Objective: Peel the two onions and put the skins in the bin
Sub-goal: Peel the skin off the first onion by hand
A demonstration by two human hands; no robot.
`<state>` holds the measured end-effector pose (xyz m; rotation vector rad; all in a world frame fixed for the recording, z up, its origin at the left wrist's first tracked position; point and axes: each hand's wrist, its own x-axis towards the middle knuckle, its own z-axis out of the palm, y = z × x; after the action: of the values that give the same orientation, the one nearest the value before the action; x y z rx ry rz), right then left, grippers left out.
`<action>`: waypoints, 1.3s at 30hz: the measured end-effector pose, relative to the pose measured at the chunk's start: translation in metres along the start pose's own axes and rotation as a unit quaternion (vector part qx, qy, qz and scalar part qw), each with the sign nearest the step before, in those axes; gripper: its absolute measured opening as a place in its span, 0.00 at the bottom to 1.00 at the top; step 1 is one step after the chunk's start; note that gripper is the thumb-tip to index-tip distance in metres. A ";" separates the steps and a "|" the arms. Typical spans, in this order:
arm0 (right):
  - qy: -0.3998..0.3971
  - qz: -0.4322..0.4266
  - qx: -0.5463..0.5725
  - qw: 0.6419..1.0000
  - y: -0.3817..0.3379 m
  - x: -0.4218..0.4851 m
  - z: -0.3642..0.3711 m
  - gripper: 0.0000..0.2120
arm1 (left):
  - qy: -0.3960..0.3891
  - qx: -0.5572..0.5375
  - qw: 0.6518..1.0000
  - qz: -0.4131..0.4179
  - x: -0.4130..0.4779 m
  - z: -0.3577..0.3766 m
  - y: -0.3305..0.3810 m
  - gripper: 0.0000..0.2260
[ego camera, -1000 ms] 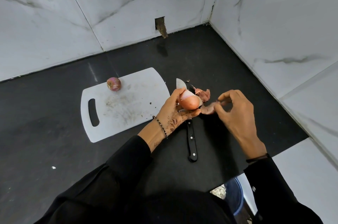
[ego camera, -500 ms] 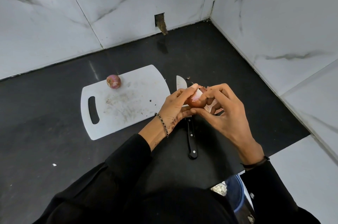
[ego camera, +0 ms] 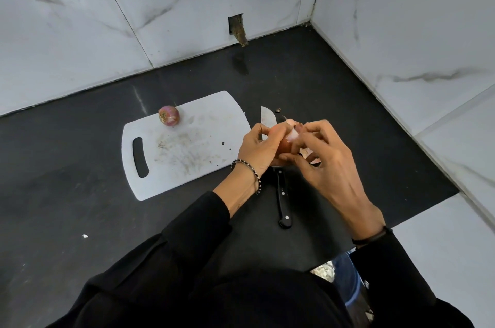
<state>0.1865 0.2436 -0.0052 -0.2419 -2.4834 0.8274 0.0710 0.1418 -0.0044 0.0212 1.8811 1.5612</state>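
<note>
My left hand (ego camera: 258,149) grips a brownish onion (ego camera: 284,146), held just above the black counter to the right of the cutting board. My right hand (ego camera: 322,164) meets it from the right, and its fingertips pinch a pale flap of skin (ego camera: 292,135) at the onion's top. Loose skin pieces (ego camera: 308,153) lie on the counter under my right hand, mostly hidden. A second, purple onion (ego camera: 169,115) sits at the far edge of the white cutting board (ego camera: 187,145). The blue bin (ego camera: 345,282) shows below the counter's near edge, partly hidden by my right sleeve.
A black-handled knife (ego camera: 281,196) lies on the counter beneath my hands, blade tip (ego camera: 267,117) pointing away. Marble walls close the corner behind and to the right. A small white scrap (ego camera: 85,236) lies on the counter at the left.
My right hand came back from the counter to the onion and now pinches skin at its top. The left hand kept hold of the onion and rolled it slightly.
</note>
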 end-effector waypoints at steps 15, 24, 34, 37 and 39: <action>-0.020 -0.043 -0.021 0.999 0.007 0.006 -0.017 0.09 | 0.021 -0.005 1.000 -0.016 0.002 0.001 -0.002 0.20; -0.045 -0.039 -0.130 0.990 -0.001 0.010 -0.002 0.04 | 0.031 -0.022 0.999 -0.037 -0.005 -0.001 -0.003 0.22; -0.031 0.013 -0.137 0.990 0.018 -0.007 -0.010 0.15 | -0.018 -0.103 0.988 -0.115 -0.004 -0.005 0.002 0.26; -0.032 0.022 -0.079 0.996 0.024 -0.005 -0.016 0.02 | -0.041 -0.086 0.990 -0.109 -0.006 -0.004 0.003 0.23; -0.033 0.031 -0.029 0.999 0.022 -0.004 -0.018 0.04 | -0.052 -0.070 0.991 -0.101 -0.006 -0.003 0.003 0.20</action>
<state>0.1997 0.2693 -0.0076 -0.3175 -2.5759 0.8012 0.0729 0.1377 0.0012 -0.1424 1.6370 1.5183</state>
